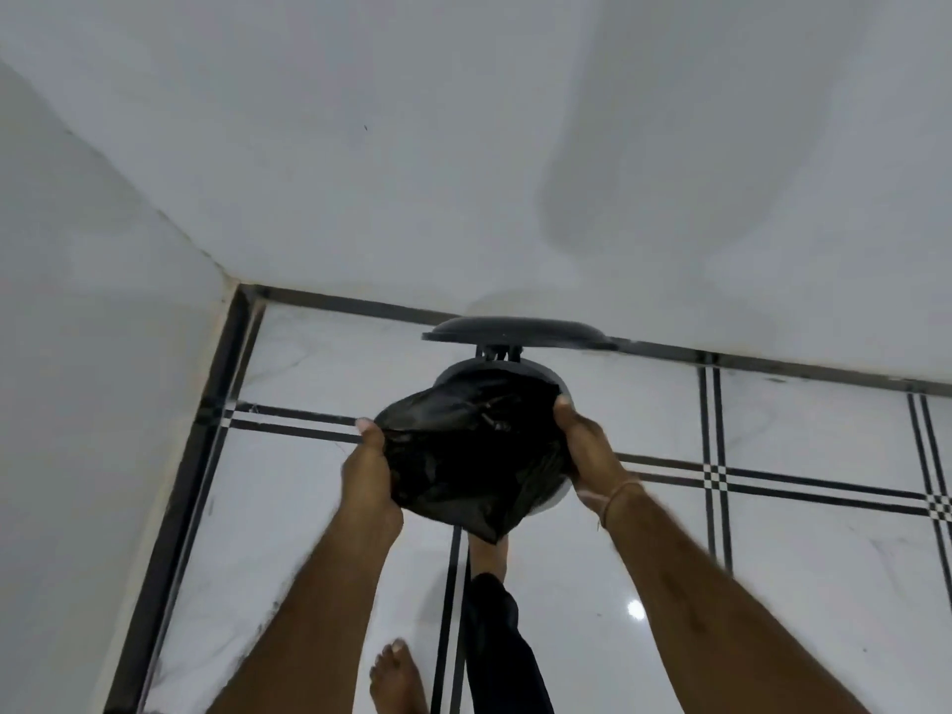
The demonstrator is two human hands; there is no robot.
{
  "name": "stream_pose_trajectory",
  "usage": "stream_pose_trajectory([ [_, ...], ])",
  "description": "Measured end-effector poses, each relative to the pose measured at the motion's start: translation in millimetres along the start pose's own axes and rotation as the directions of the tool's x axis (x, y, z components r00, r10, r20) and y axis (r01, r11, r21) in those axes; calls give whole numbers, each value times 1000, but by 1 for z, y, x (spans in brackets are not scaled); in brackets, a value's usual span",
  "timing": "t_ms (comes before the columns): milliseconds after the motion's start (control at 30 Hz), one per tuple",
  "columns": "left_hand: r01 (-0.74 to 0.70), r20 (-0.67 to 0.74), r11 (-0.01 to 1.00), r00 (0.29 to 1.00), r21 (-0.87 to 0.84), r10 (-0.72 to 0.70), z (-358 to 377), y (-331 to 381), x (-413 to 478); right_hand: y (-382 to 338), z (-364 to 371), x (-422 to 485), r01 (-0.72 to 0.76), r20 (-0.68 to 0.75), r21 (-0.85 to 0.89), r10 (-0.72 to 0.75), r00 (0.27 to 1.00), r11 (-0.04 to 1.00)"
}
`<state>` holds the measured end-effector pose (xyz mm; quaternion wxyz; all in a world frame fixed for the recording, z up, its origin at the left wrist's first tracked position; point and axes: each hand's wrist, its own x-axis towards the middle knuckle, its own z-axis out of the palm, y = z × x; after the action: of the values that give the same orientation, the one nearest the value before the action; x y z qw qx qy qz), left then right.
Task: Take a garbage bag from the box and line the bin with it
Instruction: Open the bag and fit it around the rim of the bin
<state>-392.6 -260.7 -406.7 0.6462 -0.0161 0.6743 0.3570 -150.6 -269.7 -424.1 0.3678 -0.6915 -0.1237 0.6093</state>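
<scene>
Over the bin (559,389), by the wall, both hands stretch the black bag (463,450) — left hand (367,481) gripping its left edge, right hand (590,450) pinching the right edge at the rim. Lid (517,333) stands raised. Risk: the loose near edge slips inside — it isn't hooked yet.

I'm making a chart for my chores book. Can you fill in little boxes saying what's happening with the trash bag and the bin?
bag: black garbage bag, held open over the bin
bin: round bin, mostly hidden by the bag
lid: lid up, tilted back toward the wall
left hand: left hand grips the bag's left edge
right hand: right hand grips its right edge
floor: white tile floor with black lines
</scene>
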Motion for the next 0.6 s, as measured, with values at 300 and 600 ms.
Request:
stream_pose_trajectory([
  [300, 132, 84, 976, 989, -173, -119, 8, -26, 91, 26, -48, 83, -51, -159, 368, 116, 980, 928],
  [600, -25, 230, 990, 972, -139, 56, 18, -14, 138, 51, -67, 98, 312, -50, -82, -316, 947, 947],
])
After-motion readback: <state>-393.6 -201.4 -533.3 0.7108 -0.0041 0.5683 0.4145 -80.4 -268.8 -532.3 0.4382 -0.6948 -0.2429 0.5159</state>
